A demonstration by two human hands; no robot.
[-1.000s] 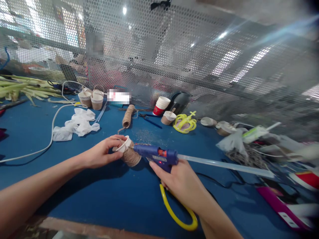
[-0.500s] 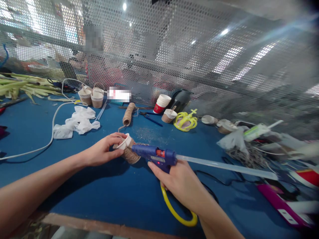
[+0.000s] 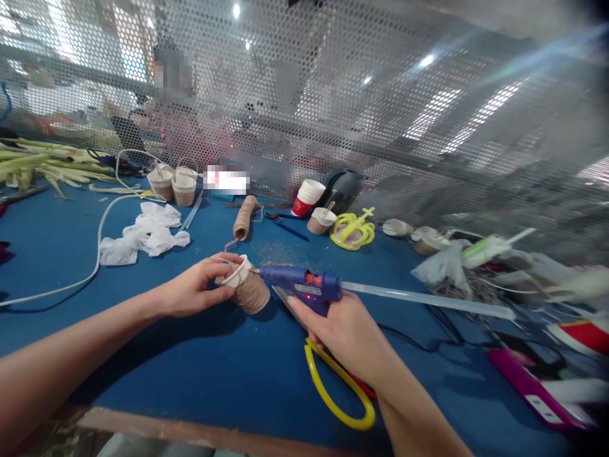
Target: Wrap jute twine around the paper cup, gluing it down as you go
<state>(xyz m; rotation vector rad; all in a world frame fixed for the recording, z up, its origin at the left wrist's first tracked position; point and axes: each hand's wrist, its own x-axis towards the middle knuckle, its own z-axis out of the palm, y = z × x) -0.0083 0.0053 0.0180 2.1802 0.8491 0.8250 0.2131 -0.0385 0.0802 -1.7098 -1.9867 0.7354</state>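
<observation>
My left hand is closed around the white rim of a paper cup, tilted on its side, its body wrapped in brown twine. My right hand grips a blue hot glue gun, whose red light is on. The nozzle points left and meets or nearly meets the cup just below the rim. From the gun's rear sticks a long clear glue stick. Beneath my right hand are scissors with a yellow handle; whether the hand touches them I cannot tell. A twine spool lies beyond the cup.
Blue pliers, a red-and-white cup stack and a yellow crown-shaped piece stand behind. Left are white crumpled material, a white cable and twine-wrapped cups. Right lies a purple power strip. Perforated metal closes off the back.
The glue gun has shifted slightly right and up, its nozzle drawing back along the cup and uncovering more of the twine. The scissors' blades and a red part now show. My left hand stays nearly still.
</observation>
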